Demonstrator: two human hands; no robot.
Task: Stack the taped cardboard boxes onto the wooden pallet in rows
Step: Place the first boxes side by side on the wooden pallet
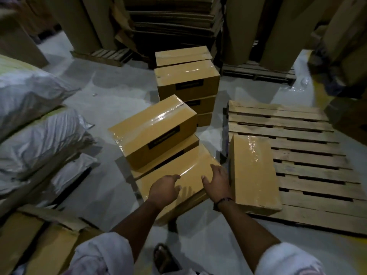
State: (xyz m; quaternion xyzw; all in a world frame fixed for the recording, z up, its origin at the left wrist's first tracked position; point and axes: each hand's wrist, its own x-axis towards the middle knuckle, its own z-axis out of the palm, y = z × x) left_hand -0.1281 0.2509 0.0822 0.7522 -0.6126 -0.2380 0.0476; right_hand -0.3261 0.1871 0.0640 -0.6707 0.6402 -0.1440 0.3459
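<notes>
A wooden pallet (309,143) lies on the floor at the right, with one taped cardboard box (254,171) on its near-left corner. Left of it stands a pile of taped boxes; the nearest box (190,167) sits lowest, and another box (153,130) with a black label sits above and behind it. My left hand (163,190) hovers over the nearest box's front part, fingers apart. My right hand (217,182) rests at that box's right edge, fingers spread, close to the box on the pallet. Neither hand holds anything. A further stack of taped boxes (186,80) stands behind.
Filled white sacks (39,124) are piled at the left. Flattened cardboard (39,235) lies at the bottom left. Tall cardboard sheets (248,26) and stacked pallets (174,20) line the back. My sandalled foot (164,257) is on the grey floor below.
</notes>
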